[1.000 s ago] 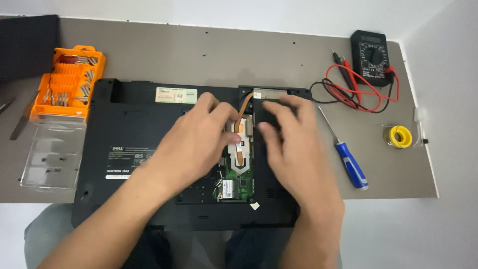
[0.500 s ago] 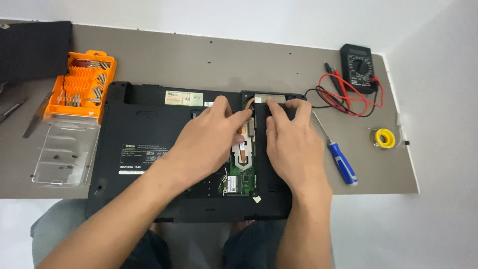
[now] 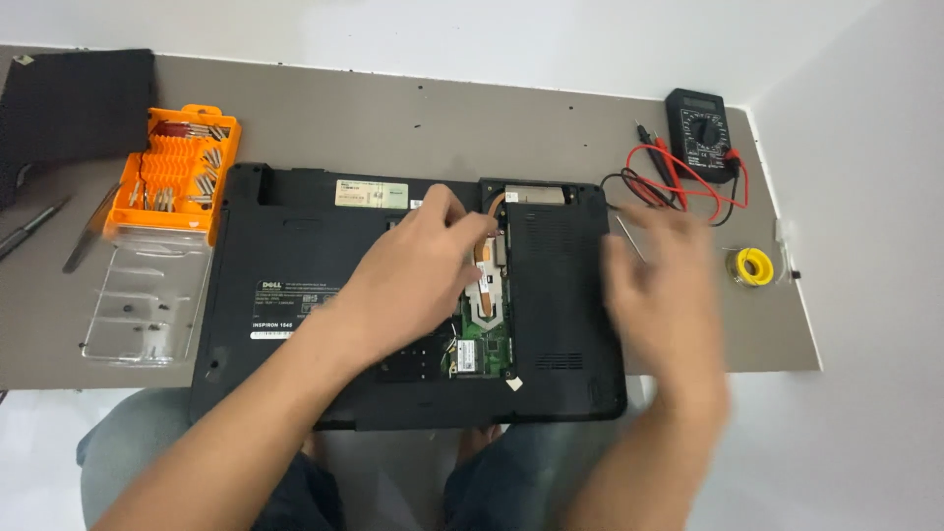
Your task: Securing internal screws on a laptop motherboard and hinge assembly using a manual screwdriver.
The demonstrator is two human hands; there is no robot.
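Left hand (image 3: 413,275) down on the laptop (image 3: 295,295), upturned mid-desk (image 3: 393,118), fingers together at the open bay (image 3: 489,295). Right hand (image 3: 669,295) blurred over the laptop's right edge, fingers apart, holding nothing, near the multimeter (image 3: 702,133).

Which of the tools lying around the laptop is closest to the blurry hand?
The screwdriver, its metal shaft poking out just beside the right hand. The multimeter and the yellow solder roll lie farther right; the orange bit case sits far left.
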